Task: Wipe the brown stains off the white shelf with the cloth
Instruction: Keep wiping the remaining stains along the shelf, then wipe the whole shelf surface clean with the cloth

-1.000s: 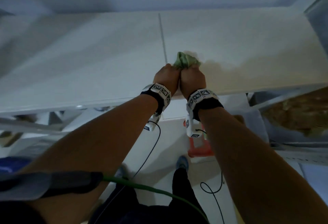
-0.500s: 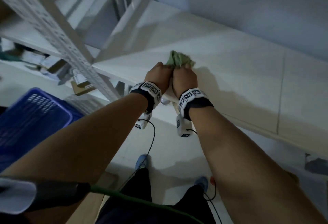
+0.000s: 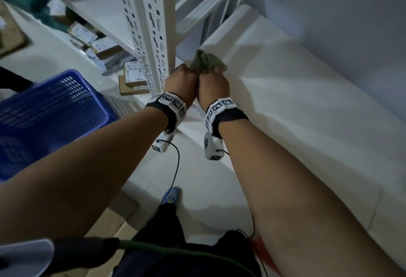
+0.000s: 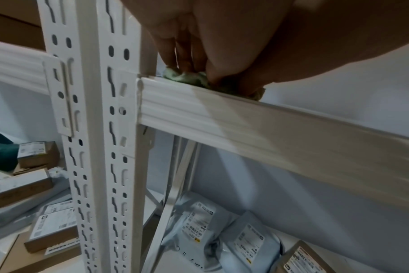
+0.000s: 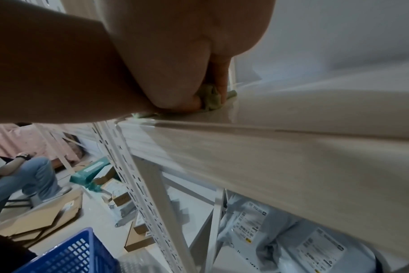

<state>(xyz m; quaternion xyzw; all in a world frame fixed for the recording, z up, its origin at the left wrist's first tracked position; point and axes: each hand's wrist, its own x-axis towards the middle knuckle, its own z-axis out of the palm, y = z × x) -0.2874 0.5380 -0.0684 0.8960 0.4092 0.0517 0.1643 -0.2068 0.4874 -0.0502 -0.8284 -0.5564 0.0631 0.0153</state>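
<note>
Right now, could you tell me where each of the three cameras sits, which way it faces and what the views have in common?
Head: looks down from the person's head at the left hand and right hand holding the green cloth on the white shelf; both forearms show.
Left wrist: under the left wrist, facing the slotted upright; fingers on the cloth.
Right wrist: under the right wrist, looking along the shelf's front edge; palm shows.
Shared: cloth, shelf; head and right wrist also show the blue basket.

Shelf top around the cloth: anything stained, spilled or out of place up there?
Nothing stands out. The white shelf looks clean where it shows; no brown stains visible in this dim light. Both hands, left hand and right hand, grip the bunched green cloth at the corner beside the upright post.
</note>
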